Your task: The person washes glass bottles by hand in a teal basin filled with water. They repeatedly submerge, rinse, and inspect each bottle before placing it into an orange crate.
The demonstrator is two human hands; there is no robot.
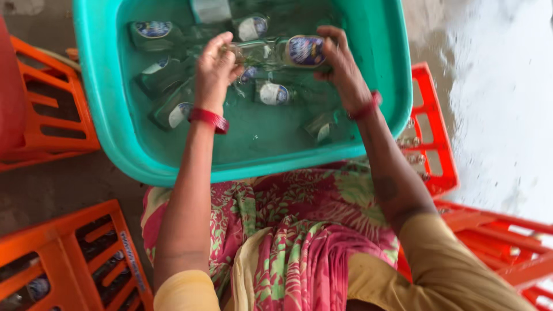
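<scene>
Sitting over one teal tub [103, 115] of water, with both hands reaching into it. Holding one clear glass bottle [276, 52] sideways just above the water, near the tub's far end. Left hand [214, 66] curling its fingers around the bottle's neck end, fingers pressed close together. Right hand [340, 63] gripping the labelled body end, fingers wrapped over the top, thumb hidden behind. Wearing one red bangle [208, 119] on the left wrist and another [368, 106] on the right.

Lying under the water in the tub: about seven more bottles [173, 109], the count blurred by ripples, most gathered on the tub's left side and far end, one [321, 126] alone toward its near right corner.

Standing around the tub: four orange and red crates in view, one [55, 109] to its left, one [75, 259] at its near left, one [432, 132] at its right, one [495, 242] at its near right.
</scene>
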